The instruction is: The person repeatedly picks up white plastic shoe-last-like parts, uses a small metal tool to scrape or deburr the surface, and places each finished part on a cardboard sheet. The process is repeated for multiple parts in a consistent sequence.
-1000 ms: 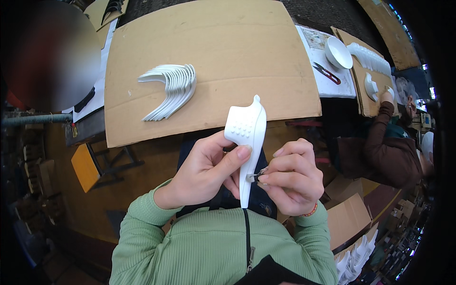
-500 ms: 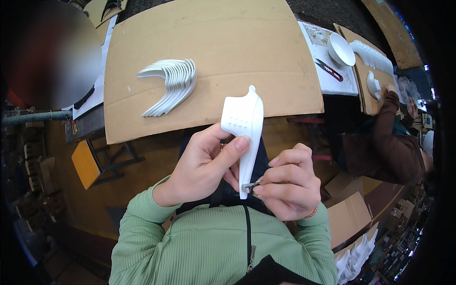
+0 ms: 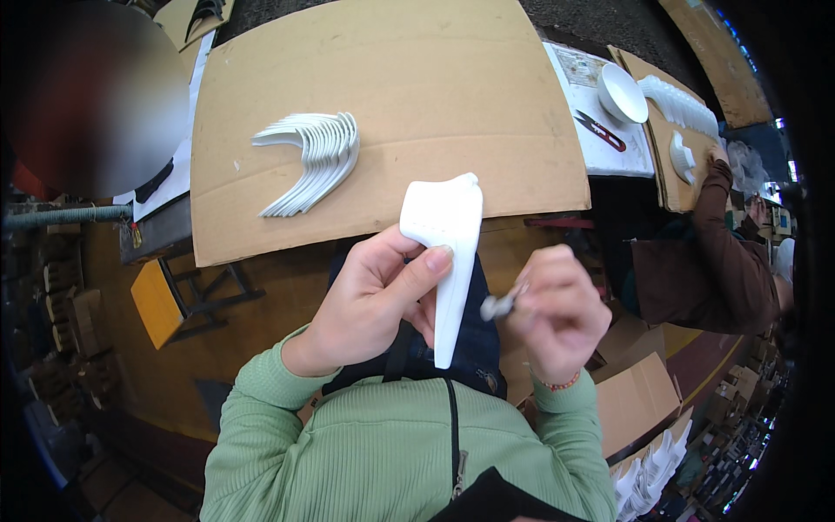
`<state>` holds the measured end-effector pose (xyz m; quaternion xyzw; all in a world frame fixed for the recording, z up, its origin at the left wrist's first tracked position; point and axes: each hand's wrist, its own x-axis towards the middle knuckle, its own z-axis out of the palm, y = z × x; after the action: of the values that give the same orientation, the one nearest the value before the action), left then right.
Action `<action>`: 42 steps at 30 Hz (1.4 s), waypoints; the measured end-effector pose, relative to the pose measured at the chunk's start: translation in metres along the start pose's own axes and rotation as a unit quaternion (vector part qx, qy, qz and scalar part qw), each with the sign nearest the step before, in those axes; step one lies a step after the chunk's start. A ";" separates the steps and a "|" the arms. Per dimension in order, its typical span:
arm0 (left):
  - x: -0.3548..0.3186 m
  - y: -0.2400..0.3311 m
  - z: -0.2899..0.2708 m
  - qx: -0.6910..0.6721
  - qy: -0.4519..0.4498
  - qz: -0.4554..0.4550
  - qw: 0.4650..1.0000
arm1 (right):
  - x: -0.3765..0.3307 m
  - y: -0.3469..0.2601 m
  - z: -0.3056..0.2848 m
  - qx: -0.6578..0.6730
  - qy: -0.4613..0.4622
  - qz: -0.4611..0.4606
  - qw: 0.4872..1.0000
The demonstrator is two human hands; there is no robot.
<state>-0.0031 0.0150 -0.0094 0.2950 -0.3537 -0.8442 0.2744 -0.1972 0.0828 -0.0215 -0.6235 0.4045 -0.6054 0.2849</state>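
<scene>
My left hand (image 3: 370,300) grips a long white plastic piece (image 3: 445,209) by its middle, thumb lying across the front. The piece is broad at the top and narrows to a slim end pointing down toward my lap. To the right and apart from it is my right hand (image 3: 564,313), smeared by motion. Its fingers are closed on a small grey metal tool (image 3: 497,306), too blurred to name more exactly. Beyond my hands, a nested stack of similar curved white pieces (image 3: 326,161) lies on the cardboard sheet (image 3: 426,96) covering the table.
A white bowl (image 3: 621,94) and red-handled thread snips (image 3: 602,132) lie on the right side table. Farther right, a person in a brown sleeve (image 3: 711,204) works beside a row of white pieces (image 3: 678,103). A stool (image 3: 158,302) stands left; an open carton (image 3: 639,400) sits lower right.
My right hand has pulled the metal tool away from the slim end of the white piece, up and to the right. The piece has tilted slightly in my left hand.
</scene>
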 end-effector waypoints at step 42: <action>-0.003 0.004 0.006 0.082 0.014 0.077 0.994 | 0.020 -0.012 0.008 -0.190 -0.087 -0.075 0.975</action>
<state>-0.0042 0.0169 -0.0022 0.3004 -0.4398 -0.7843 0.3183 -0.1881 0.0706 -0.0014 -0.7451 0.4378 -0.4804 0.1495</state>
